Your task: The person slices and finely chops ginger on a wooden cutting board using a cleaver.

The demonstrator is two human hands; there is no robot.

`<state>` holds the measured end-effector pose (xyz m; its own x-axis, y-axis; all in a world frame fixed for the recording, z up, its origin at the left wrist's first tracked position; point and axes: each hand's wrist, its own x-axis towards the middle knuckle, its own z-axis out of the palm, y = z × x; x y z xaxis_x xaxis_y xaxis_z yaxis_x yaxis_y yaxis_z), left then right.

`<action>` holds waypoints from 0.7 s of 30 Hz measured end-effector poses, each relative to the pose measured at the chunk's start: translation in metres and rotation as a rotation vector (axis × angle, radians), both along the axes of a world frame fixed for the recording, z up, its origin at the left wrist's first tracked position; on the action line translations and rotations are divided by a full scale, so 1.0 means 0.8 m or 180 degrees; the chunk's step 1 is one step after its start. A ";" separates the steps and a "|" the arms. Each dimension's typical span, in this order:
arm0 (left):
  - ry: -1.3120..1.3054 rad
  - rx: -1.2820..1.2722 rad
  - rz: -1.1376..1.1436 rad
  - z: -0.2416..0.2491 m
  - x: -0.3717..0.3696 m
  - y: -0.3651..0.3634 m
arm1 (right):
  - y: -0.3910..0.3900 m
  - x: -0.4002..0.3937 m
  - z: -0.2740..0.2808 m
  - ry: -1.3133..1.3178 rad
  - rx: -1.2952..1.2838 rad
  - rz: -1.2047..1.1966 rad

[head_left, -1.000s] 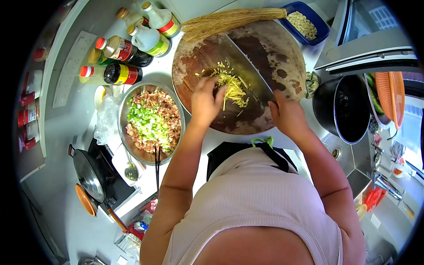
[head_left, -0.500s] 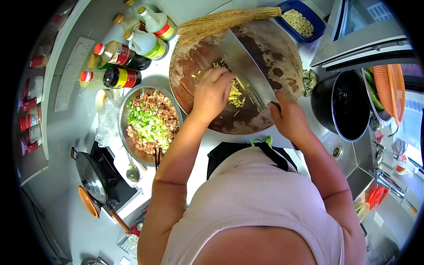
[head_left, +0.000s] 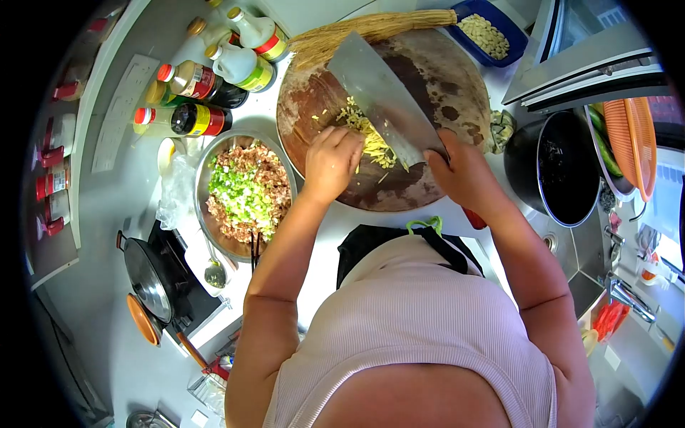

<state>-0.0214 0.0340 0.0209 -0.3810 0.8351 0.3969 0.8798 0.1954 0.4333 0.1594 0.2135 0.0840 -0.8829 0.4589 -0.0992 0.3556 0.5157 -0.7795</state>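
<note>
My right hand [head_left: 464,173] is closed around the handle of a cleaver [head_left: 389,103]. Its broad blade slants up and left over a round wooden chopping board [head_left: 457,71]. Chopped pale-yellow pieces [head_left: 374,145], which look like ginger, lie on the board along the blade's left side. Left of that pile, near the board's lower-left edge, is my left hand [head_left: 333,160]. Its fingers are curled in, and whatever may be inside them is hidden. Finer bits of the same pieces are scattered above my left fingertips.
A metal bowl [head_left: 202,203] of minced meat and chopped green onion stands left of the board. Sauce bottles [head_left: 207,121] line the upper left. A straw brush [head_left: 364,32] and a blue tub [head_left: 516,53] of peeled cloves sit behind; a black pot [head_left: 524,167] is at right.
My left hand has drawn back down and left, away from the pile. The cleaver blade has swung left and shows more of its flat side. More of the chopped pieces are visible.
</note>
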 end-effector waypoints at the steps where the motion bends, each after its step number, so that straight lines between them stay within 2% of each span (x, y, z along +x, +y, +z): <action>1: -0.0015 0.0110 0.0032 0.001 0.007 -0.003 | -0.001 -0.001 -0.002 0.0020 0.0029 -0.0035; 3: -0.0043 0.0332 0.0083 0.006 0.023 -0.004 | -0.004 -0.006 -0.006 0.0127 0.0022 -0.0091; 7: 0.0405 0.0416 -0.0611 0.024 0.029 0.006 | -0.007 -0.019 -0.001 0.0117 -0.0011 -0.0038; 10: 0.0398 0.0372 -0.0807 0.015 0.019 0.004 | -0.010 -0.028 0.001 0.0135 0.0189 0.0037; 13: 0.0280 0.0214 -0.0554 0.015 0.017 -0.011 | -0.016 -0.036 0.015 0.0094 0.0362 0.0052; 17: 0.0470 0.0396 -0.0829 0.042 0.035 -0.004 | -0.020 -0.042 0.014 0.0118 0.0374 0.0046; 21: 0.0245 0.0133 -0.0858 0.020 0.030 -0.006 | -0.024 -0.039 0.017 -0.0079 0.0648 0.0129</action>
<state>0.0029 0.0292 0.0367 -0.1147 0.8845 0.4523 0.9282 -0.0668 0.3660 0.1282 0.1942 0.0975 -0.8996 0.4358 -0.0298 0.3490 0.6761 -0.6489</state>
